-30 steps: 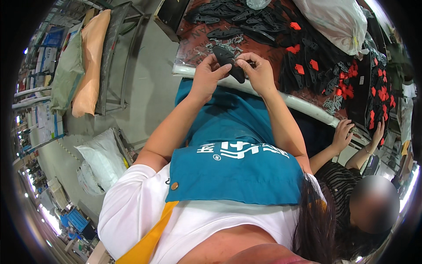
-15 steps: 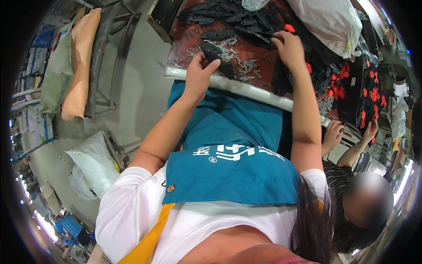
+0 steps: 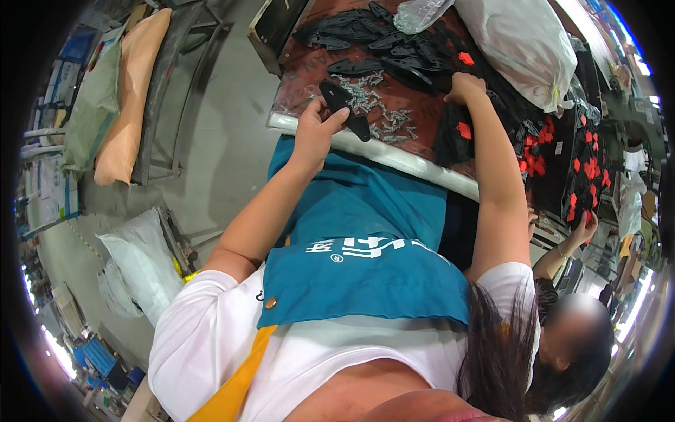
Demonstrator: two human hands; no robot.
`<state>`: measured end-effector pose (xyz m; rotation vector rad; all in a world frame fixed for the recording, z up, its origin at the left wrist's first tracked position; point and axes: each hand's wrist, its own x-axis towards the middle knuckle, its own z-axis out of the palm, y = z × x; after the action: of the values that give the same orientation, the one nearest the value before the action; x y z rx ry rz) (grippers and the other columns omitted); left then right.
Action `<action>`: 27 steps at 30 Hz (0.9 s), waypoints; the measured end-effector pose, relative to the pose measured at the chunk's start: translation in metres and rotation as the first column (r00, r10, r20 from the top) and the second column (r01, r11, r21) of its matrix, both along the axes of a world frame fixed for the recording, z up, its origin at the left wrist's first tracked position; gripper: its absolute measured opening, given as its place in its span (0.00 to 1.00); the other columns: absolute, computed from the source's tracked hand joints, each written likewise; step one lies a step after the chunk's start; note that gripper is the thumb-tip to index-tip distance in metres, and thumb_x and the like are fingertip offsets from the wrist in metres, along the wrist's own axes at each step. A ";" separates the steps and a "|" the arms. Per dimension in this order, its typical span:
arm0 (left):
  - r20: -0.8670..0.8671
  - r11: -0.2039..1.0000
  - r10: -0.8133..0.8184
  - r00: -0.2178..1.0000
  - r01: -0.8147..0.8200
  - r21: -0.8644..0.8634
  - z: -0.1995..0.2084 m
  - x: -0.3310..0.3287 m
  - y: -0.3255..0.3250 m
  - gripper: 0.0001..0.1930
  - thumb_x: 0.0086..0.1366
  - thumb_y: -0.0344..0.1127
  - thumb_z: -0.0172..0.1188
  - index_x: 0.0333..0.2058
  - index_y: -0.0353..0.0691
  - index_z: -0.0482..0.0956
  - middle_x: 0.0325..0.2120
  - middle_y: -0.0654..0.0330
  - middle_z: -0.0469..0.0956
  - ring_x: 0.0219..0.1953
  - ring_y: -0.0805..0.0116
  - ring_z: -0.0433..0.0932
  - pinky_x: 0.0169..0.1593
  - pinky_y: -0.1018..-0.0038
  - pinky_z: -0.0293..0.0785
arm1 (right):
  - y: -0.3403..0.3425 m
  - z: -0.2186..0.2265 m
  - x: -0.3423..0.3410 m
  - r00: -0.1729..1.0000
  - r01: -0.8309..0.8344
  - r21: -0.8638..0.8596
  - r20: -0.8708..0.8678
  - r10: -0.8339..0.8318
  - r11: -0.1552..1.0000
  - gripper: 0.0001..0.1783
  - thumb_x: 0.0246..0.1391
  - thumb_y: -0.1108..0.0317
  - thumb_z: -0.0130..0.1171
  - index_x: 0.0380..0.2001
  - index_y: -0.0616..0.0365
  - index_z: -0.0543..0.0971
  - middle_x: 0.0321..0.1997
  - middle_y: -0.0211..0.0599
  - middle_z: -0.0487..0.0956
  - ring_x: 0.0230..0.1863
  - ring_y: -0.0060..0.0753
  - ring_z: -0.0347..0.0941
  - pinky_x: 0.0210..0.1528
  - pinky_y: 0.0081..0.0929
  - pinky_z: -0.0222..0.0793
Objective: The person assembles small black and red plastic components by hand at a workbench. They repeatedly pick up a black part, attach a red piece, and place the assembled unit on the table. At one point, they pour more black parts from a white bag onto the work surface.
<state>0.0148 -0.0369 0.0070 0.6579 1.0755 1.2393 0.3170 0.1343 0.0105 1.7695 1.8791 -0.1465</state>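
Observation:
Between the thumb and fingers of my left hand is a black, wing-shaped plastic part, tilted above the table's front edge. Loose silver screws lie scattered just beyond and to the right of it. Farther right, my right hand is at the edge of the heap of black plastic parts. Its fingers are bent inward and closed, and whatever they may grip is hidden. A red piece lies on black material just below that hand.
A white plastic sack bulges at the back right. Red pieces and more black parts spread along the right side, where a co-worker's hand is busy. A white padded edge runs along the table's front.
My right hand has shifted right and slightly nearer, away from the long black parts. The wing-shaped part in my left hand has turned and now shows more of its length.

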 end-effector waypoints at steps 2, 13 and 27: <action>0.010 1.000 -0.007 1.000 0.007 0.008 0.005 0.004 0.001 0.11 0.62 0.30 0.59 0.43 0.37 0.71 0.36 0.64 0.75 0.38 0.77 0.74 0.44 0.78 0.72 | -0.003 -0.001 0.004 1.000 -0.020 0.045 -0.014 0.021 0.999 0.27 0.39 0.52 0.69 0.40 0.60 0.79 0.44 0.47 0.80 0.48 0.48 0.76 0.48 0.41 0.69; 0.086 0.990 -0.125 0.988 0.130 -0.059 0.010 0.014 -0.003 0.11 0.62 0.32 0.58 0.43 0.39 0.71 0.38 0.64 0.75 0.40 0.75 0.75 0.46 0.75 0.73 | -0.090 0.056 -0.045 -0.195 0.148 -0.231 -0.960 -0.201 0.962 0.14 0.50 0.71 0.59 0.41 0.62 0.73 0.37 0.33 0.77 0.32 0.21 0.72 0.32 0.18 0.67; 0.032 0.993 -0.099 0.995 0.097 0.060 0.029 0.026 -0.009 0.11 0.61 0.28 0.59 0.43 0.38 0.71 0.38 0.62 0.76 0.39 0.73 0.77 0.43 0.75 0.76 | -0.167 0.025 -0.101 -0.605 0.379 -0.348 -0.794 -0.055 0.858 0.12 0.51 0.79 0.60 0.39 0.64 0.73 0.39 0.38 0.78 0.38 0.24 0.74 0.41 0.20 0.72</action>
<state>0.0411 -0.0462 0.0365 0.7231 0.9700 1.1972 0.2159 -0.0325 0.0357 2.2876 1.9835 -3.0880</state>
